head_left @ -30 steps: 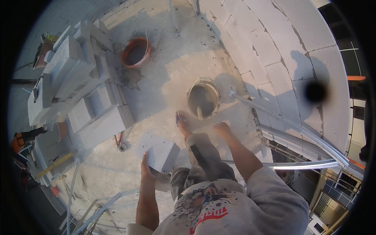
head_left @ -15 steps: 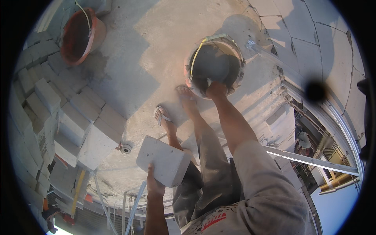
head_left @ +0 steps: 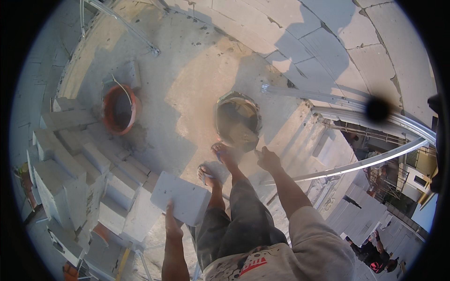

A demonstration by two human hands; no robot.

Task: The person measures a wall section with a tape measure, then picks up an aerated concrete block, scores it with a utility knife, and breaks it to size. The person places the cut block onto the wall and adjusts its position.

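My left hand (head_left: 173, 220) grips a pale grey block (head_left: 180, 196) by its near edge, holding it up beside my left leg. The thumb lies over the block's face, and the other fingers are hidden beneath. My right hand (head_left: 269, 160) is closed round the handle of a trowel (head_left: 244, 140). Its broad blade, covered with grey-brown mortar, is at the near rim of a bucket (head_left: 217, 117). Grey mortar shows inside that bucket, which stands just beyond my sandalled feet.
An orange-rimmed bucket (head_left: 135, 110) stands at far left, beside stacked blocks (head_left: 112, 187). A block wall (head_left: 323, 51) runs along the far right. Metal bars (head_left: 347, 174) cross the right side. Another person (head_left: 375, 255) is at lower right.
My right hand has come out of the bucket, bringing the mortar-covered trowel to its near rim. The left hand still holds the block. The whole view has shifted and turned.
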